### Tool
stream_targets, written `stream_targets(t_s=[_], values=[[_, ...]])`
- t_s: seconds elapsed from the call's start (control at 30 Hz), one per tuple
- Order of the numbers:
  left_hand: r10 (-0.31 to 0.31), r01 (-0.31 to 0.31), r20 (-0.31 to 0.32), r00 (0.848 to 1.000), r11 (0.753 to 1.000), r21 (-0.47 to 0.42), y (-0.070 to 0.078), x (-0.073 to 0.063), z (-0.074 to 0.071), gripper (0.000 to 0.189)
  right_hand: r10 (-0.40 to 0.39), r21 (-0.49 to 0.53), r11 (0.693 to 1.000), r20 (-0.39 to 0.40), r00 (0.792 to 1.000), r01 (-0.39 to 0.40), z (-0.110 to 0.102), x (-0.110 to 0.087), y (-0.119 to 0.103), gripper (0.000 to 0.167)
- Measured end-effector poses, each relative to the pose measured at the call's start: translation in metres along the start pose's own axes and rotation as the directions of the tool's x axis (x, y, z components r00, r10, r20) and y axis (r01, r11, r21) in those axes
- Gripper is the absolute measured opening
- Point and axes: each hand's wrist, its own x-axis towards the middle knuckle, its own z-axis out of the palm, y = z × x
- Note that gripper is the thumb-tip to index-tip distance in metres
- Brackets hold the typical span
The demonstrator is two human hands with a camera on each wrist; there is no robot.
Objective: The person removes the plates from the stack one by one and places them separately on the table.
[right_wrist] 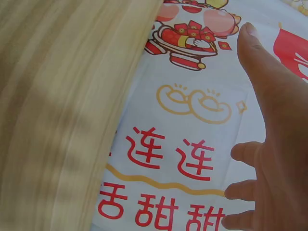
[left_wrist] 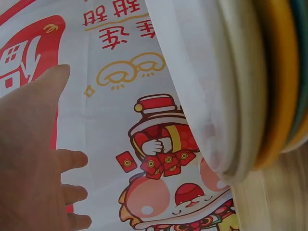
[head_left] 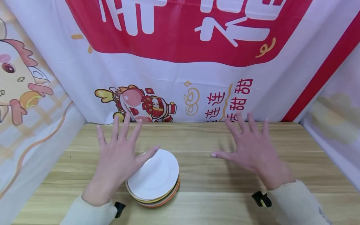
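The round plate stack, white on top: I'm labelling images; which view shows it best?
The head view: the round plate stack appears almost whole from above, the left hand hiding part of its rim. The left wrist view shows its coloured edges closer but cropped; the right wrist view, none of it.

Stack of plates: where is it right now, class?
In the head view, the stack of plates sits on the wood-grain table, left of centre, just right of the open left grip and partly overlapped by its thumb.

The left sleeve (head_left: 87,214) and right sleeve (head_left: 298,203) are off-white; left wrist unit (head_left: 119,209) and right wrist unit (head_left: 261,199) are black, the latter yellow-marked.
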Motion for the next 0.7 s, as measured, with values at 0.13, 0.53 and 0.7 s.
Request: stream_targets(t_s=[0.13, 0.53, 0.7], values=[[0.009, -0.009, -0.019, 1.0, 1.0, -0.002, -0.004, -0.008, 0.001, 0.1, -0.026, 0.007, 1.0, -0.031, 0.999, 0.026, 0.009, -0.003, -0.003, 0.124], [0.01, 0.018, 0.099, 0.995, 0.96, -0.28, -0.033, -0.038, 0.024, 0.091, -0.122, 0.22, 0.962, -0.176, 0.977, 0.16, 0.046, -0.012, -0.028, 0.113], [0.008, 0.071, 0.172, 0.985, 0.889, -0.453, -0.038, -0.052, 0.036, 0.089, -0.141, 0.342, 0.917, -0.21, 0.968, 0.207, 0.061, -0.015, -0.047, 0.102]])
